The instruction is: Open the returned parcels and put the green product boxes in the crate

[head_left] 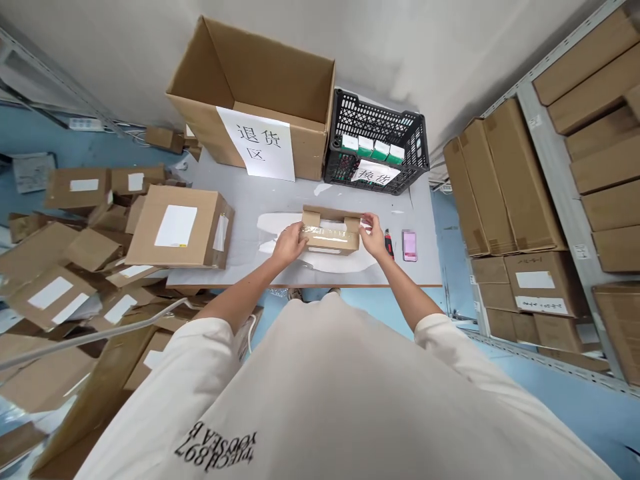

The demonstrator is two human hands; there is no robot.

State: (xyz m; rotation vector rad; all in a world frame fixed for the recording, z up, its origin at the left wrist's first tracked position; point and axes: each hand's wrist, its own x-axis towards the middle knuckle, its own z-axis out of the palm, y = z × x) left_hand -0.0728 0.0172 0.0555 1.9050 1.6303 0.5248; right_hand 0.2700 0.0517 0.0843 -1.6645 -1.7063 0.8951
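Observation:
A small cardboard box [330, 240] stands on the table in front of me, with its back lid flap raised and clear tape along its front edge. My left hand [290, 244] grips its left end, thumb at the front. At the upper right corner, the bent fingers of my right hand [373, 235] close on the edge of the raised flap. White paper [277, 223] lies under the box. Just right of my right hand is a red and black utility knife [389, 245], with a pink-screened phone [409, 245] beyond it. What the box holds is hidden from me.
Behind stand a large open carton [305, 148] with a paper sign and a black plastic crate [415, 160] holding green-and-white boxes. A closed carton [145, 227] sits at the table's left. Piled boxes [90, 253] fill the left floor; a loaded shelf rack [545, 147] stands right.

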